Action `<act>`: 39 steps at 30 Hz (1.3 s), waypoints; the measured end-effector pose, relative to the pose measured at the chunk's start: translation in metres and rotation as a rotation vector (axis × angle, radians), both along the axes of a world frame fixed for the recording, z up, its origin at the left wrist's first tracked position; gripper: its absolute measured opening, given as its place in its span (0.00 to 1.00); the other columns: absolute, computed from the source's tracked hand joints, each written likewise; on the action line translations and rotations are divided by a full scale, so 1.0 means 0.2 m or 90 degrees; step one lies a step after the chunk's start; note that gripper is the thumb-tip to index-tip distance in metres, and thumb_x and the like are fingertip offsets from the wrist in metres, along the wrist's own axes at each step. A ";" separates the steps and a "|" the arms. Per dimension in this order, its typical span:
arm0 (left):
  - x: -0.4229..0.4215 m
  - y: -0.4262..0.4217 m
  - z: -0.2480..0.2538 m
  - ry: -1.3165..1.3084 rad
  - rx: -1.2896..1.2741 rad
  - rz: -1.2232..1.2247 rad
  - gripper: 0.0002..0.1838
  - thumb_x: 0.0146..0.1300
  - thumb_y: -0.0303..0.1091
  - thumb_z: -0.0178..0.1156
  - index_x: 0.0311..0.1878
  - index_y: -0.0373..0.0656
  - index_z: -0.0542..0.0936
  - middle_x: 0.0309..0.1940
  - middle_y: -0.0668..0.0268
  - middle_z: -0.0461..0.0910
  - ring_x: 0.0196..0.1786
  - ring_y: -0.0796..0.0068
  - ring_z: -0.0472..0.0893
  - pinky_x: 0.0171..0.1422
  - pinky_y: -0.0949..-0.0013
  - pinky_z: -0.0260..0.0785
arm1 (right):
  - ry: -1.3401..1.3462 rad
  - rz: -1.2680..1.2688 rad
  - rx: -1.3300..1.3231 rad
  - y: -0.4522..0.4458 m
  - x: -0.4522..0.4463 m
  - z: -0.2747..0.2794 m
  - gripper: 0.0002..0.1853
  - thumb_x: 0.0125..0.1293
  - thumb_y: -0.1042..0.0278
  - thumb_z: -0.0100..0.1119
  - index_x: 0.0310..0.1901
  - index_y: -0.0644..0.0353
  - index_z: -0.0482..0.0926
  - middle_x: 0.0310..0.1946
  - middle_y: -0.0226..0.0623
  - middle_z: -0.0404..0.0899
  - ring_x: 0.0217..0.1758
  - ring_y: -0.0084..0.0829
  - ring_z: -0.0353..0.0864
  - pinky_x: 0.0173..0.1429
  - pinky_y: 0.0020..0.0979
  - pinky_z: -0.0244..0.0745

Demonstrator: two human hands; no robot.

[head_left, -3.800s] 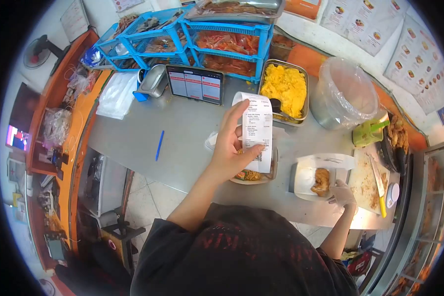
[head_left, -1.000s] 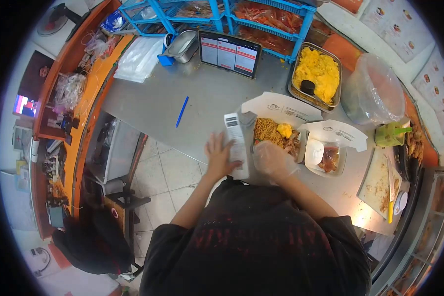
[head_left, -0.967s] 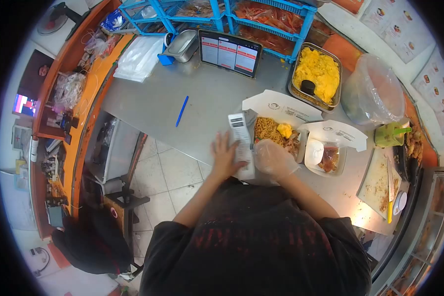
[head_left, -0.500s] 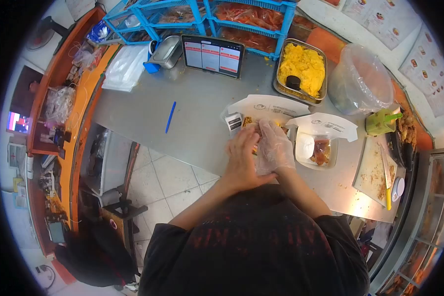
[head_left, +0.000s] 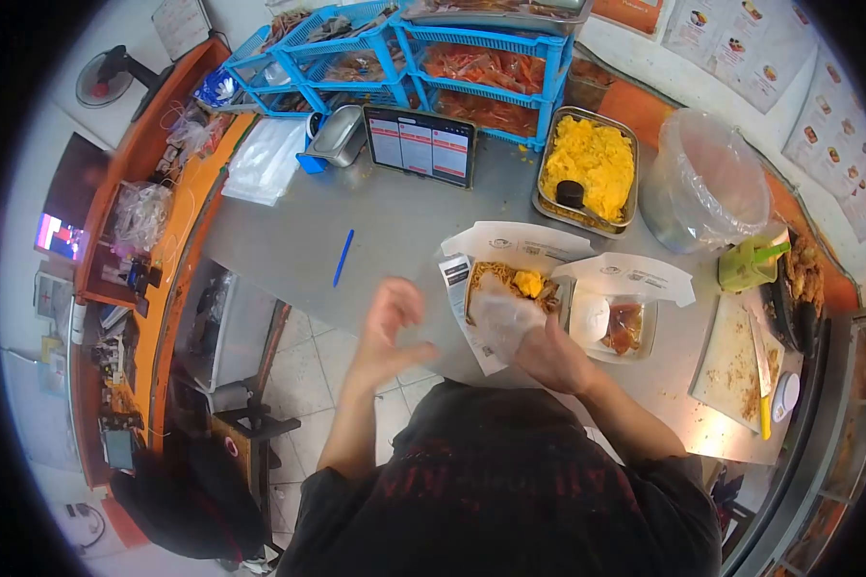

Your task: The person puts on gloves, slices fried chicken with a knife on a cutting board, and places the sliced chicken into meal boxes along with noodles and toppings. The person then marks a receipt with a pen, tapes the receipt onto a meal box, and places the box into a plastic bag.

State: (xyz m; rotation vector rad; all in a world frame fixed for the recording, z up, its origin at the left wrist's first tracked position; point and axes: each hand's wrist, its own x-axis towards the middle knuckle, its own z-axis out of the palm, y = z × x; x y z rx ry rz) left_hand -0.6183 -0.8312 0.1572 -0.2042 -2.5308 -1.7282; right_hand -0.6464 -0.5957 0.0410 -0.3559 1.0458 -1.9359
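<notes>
My left hand (head_left: 387,329) is bare and hangs near the counter's front edge, open, thumb apart from the curled fingers. My right hand (head_left: 560,356) is over the front of a takeaway box (head_left: 539,236). A clear plastic glove (head_left: 506,315) covers its finger end, smeared by motion. The wrist and thumb base look bare, and the fingers cannot be made out. In the box lie brown noodle-like food (head_left: 491,278) and a yellow mound (head_left: 528,283). Touching it on the right, another open box (head_left: 645,279) holds a white round tub (head_left: 595,315) and a bag of brown sauce (head_left: 624,327).
A blue pen (head_left: 343,258) lies left on the steel counter (head_left: 289,231). Behind stand a tablet (head_left: 420,144), blue crates (head_left: 481,79) and a tray of yellow food (head_left: 592,168). At right are a lined tub (head_left: 702,183), a green container (head_left: 749,264) and a knife (head_left: 758,356) on a cutting board (head_left: 726,370).
My hands were together over the left box. My left hand has moved away leftward, and my right hand has drawn back, with the glove now loose toward the fingers. More of the food shows.
</notes>
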 end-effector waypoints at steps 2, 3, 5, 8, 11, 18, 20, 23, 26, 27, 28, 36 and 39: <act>0.03 0.18 0.02 -0.013 0.018 -0.038 0.26 0.36 0.25 0.68 0.43 0.41 0.69 0.39 0.61 0.72 0.40 0.62 0.75 0.40 0.68 0.67 | 0.247 -0.151 0.128 -0.11 0.01 0.04 0.32 0.69 0.40 0.35 0.63 0.58 0.60 0.43 0.34 0.72 0.51 0.30 0.69 0.61 0.33 0.60; 0.03 0.31 0.00 0.032 -0.055 0.028 0.22 0.38 0.23 0.67 0.39 0.40 0.70 0.33 0.61 0.72 0.33 0.65 0.74 0.35 0.68 0.66 | 0.058 -0.136 -0.046 -0.16 0.02 0.22 0.32 0.69 0.40 0.35 0.64 0.58 0.58 0.48 0.34 0.69 0.55 0.29 0.67 0.63 0.34 0.57; 0.00 0.37 -0.04 0.081 -0.133 0.108 0.18 0.39 0.22 0.65 0.36 0.39 0.70 0.26 0.62 0.72 0.27 0.67 0.73 0.30 0.69 0.65 | -0.153 -0.054 -0.256 -0.17 -0.01 0.27 0.34 0.69 0.40 0.37 0.67 0.58 0.52 0.60 0.35 0.61 0.65 0.30 0.58 0.69 0.38 0.51; -0.06 0.27 -0.13 0.048 -0.202 0.196 0.10 0.43 0.20 0.61 0.27 0.37 0.69 0.23 0.58 0.71 0.25 0.63 0.73 0.30 0.63 0.66 | -0.161 -0.064 -0.242 -0.18 0.00 0.25 0.39 0.67 0.40 0.41 0.69 0.59 0.48 0.67 0.38 0.54 0.70 0.32 0.52 0.71 0.38 0.47; -0.20 0.13 -0.13 0.101 -0.317 0.242 0.07 0.45 0.19 0.56 0.27 0.35 0.69 0.22 0.54 0.71 0.27 0.53 0.74 0.32 0.58 0.66 | 0.015 -0.052 -0.120 -0.11 -0.02 0.31 0.43 0.61 0.38 0.51 0.67 0.65 0.55 0.67 0.44 0.56 0.69 0.37 0.57 0.71 0.42 0.48; -0.89 -0.11 -0.33 0.069 -0.214 0.190 0.26 0.46 0.17 0.54 0.54 0.33 0.69 0.54 0.47 0.69 0.60 0.44 0.66 0.65 0.58 0.60 | 0.152 -0.073 -0.010 -0.16 -0.05 0.38 0.24 0.60 0.66 0.55 0.57 0.66 0.69 0.54 0.43 0.73 0.61 0.35 0.69 0.68 0.36 0.55; -0.87 -0.27 -0.50 0.120 -0.268 0.222 0.28 0.49 0.21 0.56 0.57 0.33 0.66 0.57 0.48 0.66 0.62 0.45 0.63 0.68 0.58 0.55 | 0.149 -0.105 0.023 -0.26 -0.01 0.35 0.22 0.59 0.71 0.54 0.56 0.66 0.70 0.52 0.40 0.74 0.59 0.34 0.70 0.67 0.36 0.58; -0.68 -0.69 -0.71 -0.054 -0.654 0.352 0.29 0.56 0.35 0.58 0.60 0.33 0.65 0.61 0.49 0.64 0.65 0.50 0.62 0.69 0.56 0.52 | 0.122 -0.156 0.118 -0.44 0.04 0.28 0.20 0.63 0.69 0.53 0.55 0.66 0.69 0.51 0.41 0.74 0.58 0.33 0.72 0.64 0.34 0.62; -0.48 -0.98 -0.81 -0.177 -0.675 0.174 0.15 0.64 0.35 0.49 0.48 0.36 0.71 0.47 0.53 0.73 0.52 0.51 0.71 0.55 0.54 0.63 | 0.122 -0.169 0.334 -0.68 0.07 0.12 0.21 0.65 0.65 0.54 0.56 0.67 0.68 0.51 0.42 0.74 0.58 0.33 0.71 0.64 0.31 0.62; -0.46 -0.96 -0.83 -0.171 -0.667 0.138 0.15 0.64 0.35 0.49 0.48 0.36 0.71 0.47 0.53 0.73 0.52 0.51 0.71 0.55 0.54 0.63 | 0.072 -0.226 0.311 -0.77 0.07 0.03 0.23 0.66 0.61 0.53 0.57 0.68 0.67 0.52 0.42 0.73 0.58 0.33 0.71 0.63 0.29 0.62; -0.43 -0.94 -0.83 -0.131 -0.559 0.023 0.12 0.64 0.35 0.49 0.45 0.36 0.71 0.43 0.53 0.74 0.49 0.50 0.72 0.52 0.54 0.64 | 0.027 -0.282 0.285 -0.87 0.09 -0.05 0.25 0.67 0.57 0.52 0.58 0.68 0.66 0.53 0.42 0.73 0.57 0.33 0.71 0.62 0.28 0.62; -0.30 -0.45 -0.64 0.066 -0.240 -0.569 0.18 0.61 0.36 0.53 0.52 0.37 0.71 0.50 0.54 0.72 0.55 0.52 0.70 0.57 0.56 0.63 | 0.026 -0.915 0.308 -0.96 0.20 0.00 0.23 0.72 0.49 0.36 0.46 0.62 0.73 0.39 0.34 0.73 0.41 0.26 0.74 0.44 0.30 0.73; -0.30 -0.30 -0.73 0.309 -0.284 -0.546 0.28 0.61 0.40 0.54 0.63 0.40 0.64 0.65 0.56 0.61 0.68 0.57 0.59 0.67 0.52 0.50 | 0.021 -1.062 0.498 -0.77 0.28 0.08 0.18 0.73 0.56 0.37 0.42 0.62 0.73 0.33 0.35 0.74 0.29 0.20 0.72 0.25 0.18 0.66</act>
